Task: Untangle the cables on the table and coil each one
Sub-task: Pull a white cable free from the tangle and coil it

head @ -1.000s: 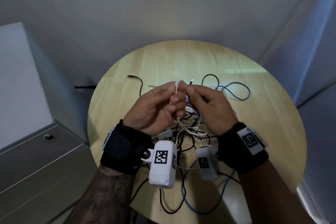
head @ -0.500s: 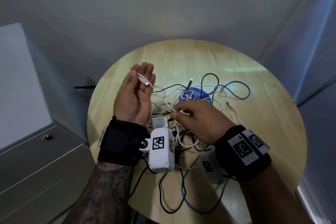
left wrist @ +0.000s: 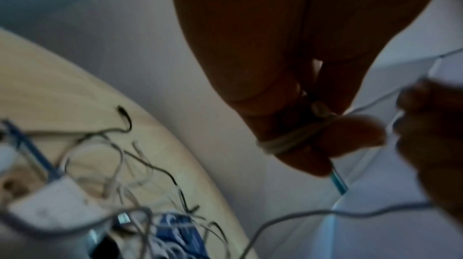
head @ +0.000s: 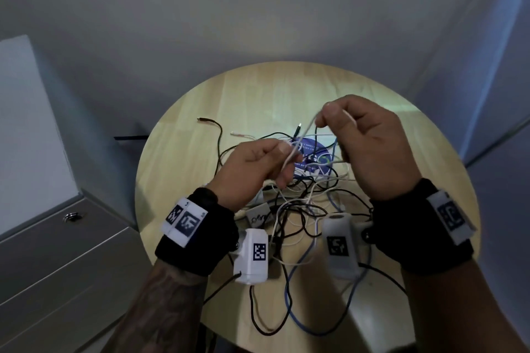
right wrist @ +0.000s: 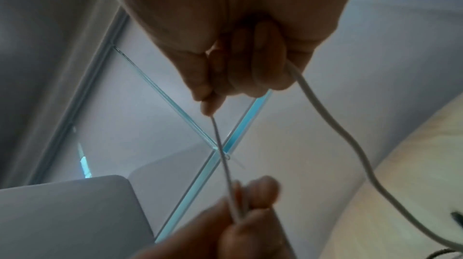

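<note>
- Currently both your hands are raised above the round wooden table (head: 200, 129), a little apart, joined by one taut run of white cable (head: 304, 135).
- Your left hand (head: 252, 169) is closed on that cable: the left wrist view shows several turns of it wound around the fingers (left wrist: 295, 138), with the thumb pressing on the bundle.
- Your right hand (head: 370, 146) sits higher and farther from you than the left. Thumb and forefinger pinch the white cable at the top; the other fingers are curled.
- In the right wrist view the cable leaves the pinch, runs straight down to the left hand (right wrist: 240, 213), and a second slack length (right wrist: 350, 144) drops from the curled fingers toward the table.
- Under and between your hands the tangle (head: 304, 203) of remaining cables lies on the tabletop: black, white and blue strands crossing each other.
- A black cable end (head: 205, 120) lies apart on the far left of the table; a blue cable (head: 298, 321) loops near the front edge.
- A blue round sticker (head: 311, 156) shows on the tabletop beneath the strands.
- A grey cabinet (head: 57, 252) stands left of the table.
- Wrist views are blurred; connector types are not legible.
</note>
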A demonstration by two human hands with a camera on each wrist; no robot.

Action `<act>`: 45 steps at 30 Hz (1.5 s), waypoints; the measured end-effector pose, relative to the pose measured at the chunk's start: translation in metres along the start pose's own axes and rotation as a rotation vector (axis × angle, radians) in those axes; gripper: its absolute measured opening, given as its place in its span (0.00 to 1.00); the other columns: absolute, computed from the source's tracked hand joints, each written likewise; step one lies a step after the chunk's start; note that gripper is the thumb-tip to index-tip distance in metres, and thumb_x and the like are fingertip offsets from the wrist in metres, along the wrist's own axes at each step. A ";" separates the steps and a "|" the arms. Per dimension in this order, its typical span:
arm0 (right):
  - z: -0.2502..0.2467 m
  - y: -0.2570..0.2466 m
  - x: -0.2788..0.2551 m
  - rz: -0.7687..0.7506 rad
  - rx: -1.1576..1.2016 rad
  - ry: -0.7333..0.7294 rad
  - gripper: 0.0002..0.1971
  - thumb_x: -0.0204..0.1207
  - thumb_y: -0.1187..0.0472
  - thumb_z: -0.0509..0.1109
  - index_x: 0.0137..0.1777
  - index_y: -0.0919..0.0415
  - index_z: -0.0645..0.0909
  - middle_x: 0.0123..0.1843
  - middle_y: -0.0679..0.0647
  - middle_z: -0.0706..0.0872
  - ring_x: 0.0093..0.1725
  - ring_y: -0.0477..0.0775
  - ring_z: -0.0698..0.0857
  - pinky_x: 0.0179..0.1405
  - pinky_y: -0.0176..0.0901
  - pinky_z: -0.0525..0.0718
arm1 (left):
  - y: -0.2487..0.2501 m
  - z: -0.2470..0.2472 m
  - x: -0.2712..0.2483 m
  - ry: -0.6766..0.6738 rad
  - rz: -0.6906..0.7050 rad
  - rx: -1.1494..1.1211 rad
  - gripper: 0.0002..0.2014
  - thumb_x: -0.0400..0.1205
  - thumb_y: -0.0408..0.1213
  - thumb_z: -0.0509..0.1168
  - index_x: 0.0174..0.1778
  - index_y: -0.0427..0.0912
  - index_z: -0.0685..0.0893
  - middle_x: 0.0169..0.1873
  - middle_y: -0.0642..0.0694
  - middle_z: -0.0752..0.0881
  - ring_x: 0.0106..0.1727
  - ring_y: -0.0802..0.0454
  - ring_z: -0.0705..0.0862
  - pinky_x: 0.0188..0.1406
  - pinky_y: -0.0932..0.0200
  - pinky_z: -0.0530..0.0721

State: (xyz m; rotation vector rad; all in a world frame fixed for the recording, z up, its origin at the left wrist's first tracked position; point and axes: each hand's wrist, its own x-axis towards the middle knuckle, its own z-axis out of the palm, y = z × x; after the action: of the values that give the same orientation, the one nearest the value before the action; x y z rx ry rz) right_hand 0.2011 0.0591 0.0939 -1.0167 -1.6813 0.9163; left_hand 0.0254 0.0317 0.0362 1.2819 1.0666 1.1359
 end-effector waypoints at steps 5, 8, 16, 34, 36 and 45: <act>-0.007 0.025 0.005 0.043 -0.107 0.154 0.13 0.86 0.56 0.64 0.39 0.54 0.82 0.24 0.35 0.78 0.26 0.38 0.75 0.33 0.35 0.69 | 0.007 0.009 -0.004 -0.270 -0.131 -0.347 0.16 0.87 0.38 0.55 0.49 0.30 0.83 0.26 0.47 0.75 0.24 0.54 0.69 0.32 0.59 0.75; 0.004 0.038 0.004 0.093 -0.046 0.134 0.12 0.85 0.58 0.65 0.42 0.60 0.85 0.24 0.36 0.79 0.26 0.35 0.76 0.32 0.30 0.70 | 0.009 0.015 -0.007 -0.346 -0.114 -0.527 0.14 0.87 0.35 0.55 0.50 0.32 0.84 0.26 0.49 0.77 0.23 0.58 0.72 0.31 0.62 0.77; 0.045 0.056 -0.014 0.115 -0.288 -0.401 0.13 0.86 0.49 0.61 0.46 0.52 0.84 0.35 0.41 0.85 0.36 0.39 0.81 0.42 0.41 0.80 | 0.012 -0.001 0.007 0.294 -0.030 -0.989 0.10 0.85 0.35 0.59 0.52 0.35 0.83 0.39 0.47 0.90 0.39 0.58 0.90 0.41 0.62 0.89; 0.009 0.031 -0.002 -0.016 -0.304 -0.094 0.08 0.80 0.52 0.65 0.42 0.49 0.84 0.35 0.45 0.86 0.39 0.48 0.84 0.42 0.54 0.83 | -0.007 0.007 0.003 0.064 -0.041 -0.143 0.15 0.89 0.33 0.56 0.51 0.29 0.87 0.35 0.37 0.86 0.35 0.45 0.83 0.42 0.53 0.84; 0.009 0.039 -0.001 -0.018 -0.318 -0.052 0.08 0.80 0.51 0.65 0.42 0.49 0.83 0.35 0.46 0.85 0.38 0.49 0.83 0.41 0.53 0.82 | -0.005 0.008 0.004 0.001 -0.089 -0.210 0.16 0.89 0.33 0.54 0.56 0.23 0.83 0.33 0.40 0.83 0.32 0.48 0.78 0.38 0.57 0.80; 0.024 0.056 -0.002 0.060 -0.167 -0.034 0.09 0.84 0.55 0.67 0.52 0.51 0.89 0.43 0.45 0.90 0.45 0.46 0.86 0.48 0.46 0.84 | 0.006 -0.002 0.002 -0.186 -0.140 -0.667 0.13 0.85 0.31 0.53 0.55 0.29 0.81 0.32 0.46 0.74 0.31 0.54 0.72 0.37 0.59 0.79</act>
State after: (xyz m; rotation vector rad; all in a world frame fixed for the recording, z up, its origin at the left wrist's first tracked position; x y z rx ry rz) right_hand 0.1908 0.0757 0.0364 -1.1743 -1.7873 0.8456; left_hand 0.0236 0.0337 0.0424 0.7499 0.5521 1.1100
